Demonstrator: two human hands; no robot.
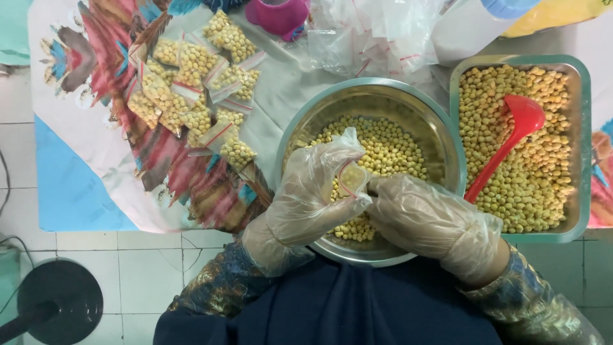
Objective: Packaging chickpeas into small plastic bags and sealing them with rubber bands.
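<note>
**A:** Start close in. What are your hands doing?

**B:** Your left hand (313,191), in a clear plastic glove, comes up from the lower left with the wrist bent inward. Its fingers are curled round a small zip bag (350,179) with a red seal strip, pinching it near the mouth. Your right hand (426,220), gloved too, comes in from the lower right, knuckles up, fingertips pressed against the same bag. Whether it grips the bag or just pushes beans in, you can't quite tell; the glove film blurs the fingertips.

**A:** And the bag sits where?

**B:** Held between both hands, directly over the near half of the round steel bowl (440,137), above the yellow soybeans (389,150) lying in its bottom. It seems partly filled.

**A:** Just beyond that?

**B:** To your right, touching the bowl's side, is a rectangular steel tray (580,150) heaped with the same beans, and a red plastic scoop (514,140) lies in it, the handle slanting toward the bowl.

**A:** Further out?

**B:** On your left, a pile of filled, sealed bags (191,86) rests on the patterned tablecloth (96,64). At the far edge, behind the bowl, lies a heap of empty clear bags (377,35), with a pink container (278,15) beside them.
</note>
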